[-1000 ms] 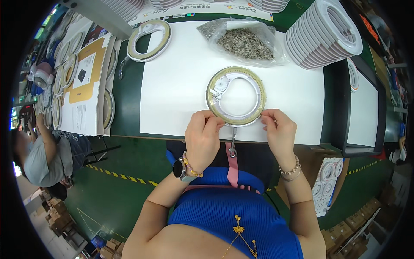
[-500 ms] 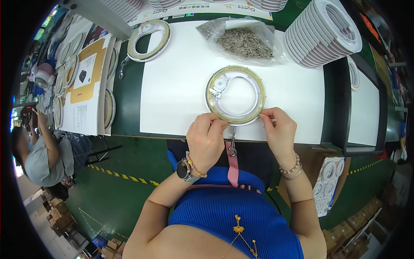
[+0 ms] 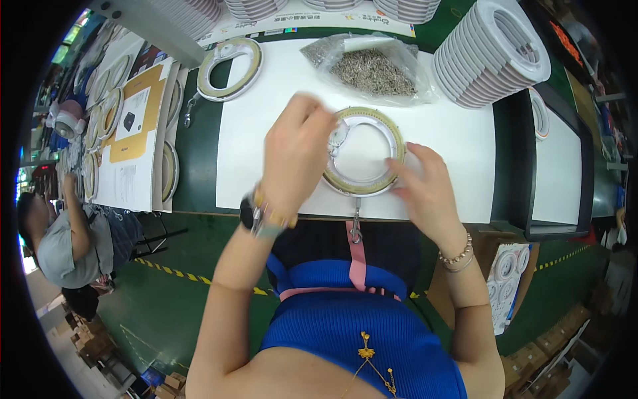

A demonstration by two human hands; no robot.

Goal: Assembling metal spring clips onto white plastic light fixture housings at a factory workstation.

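A round ring-shaped part (image 3: 369, 120), white with a yellowish band, lies flat on the white table mat (image 3: 266, 139) in front of me. My left hand (image 3: 292, 156) is raised over the ring's left side, fingers bent toward its upper left rim; motion blur hides whether it pinches anything. My right hand (image 3: 425, 186) rests on the ring's right lower edge with fingers spread. A clear bag of small grey screws (image 3: 372, 66) lies just behind the ring.
A tall stack of white rings (image 3: 488, 53) stands at the back right. Another ring (image 3: 231, 66) lies at the back left. A black tray (image 3: 551, 166) sits to the right. Papers and more rings (image 3: 133, 133) lie left, where another person (image 3: 66, 233) sits.
My left hand has lifted from the ring's near edge and moved forward over its upper left. My right hand has slid up along the ring's right side. The ring has stayed in place.
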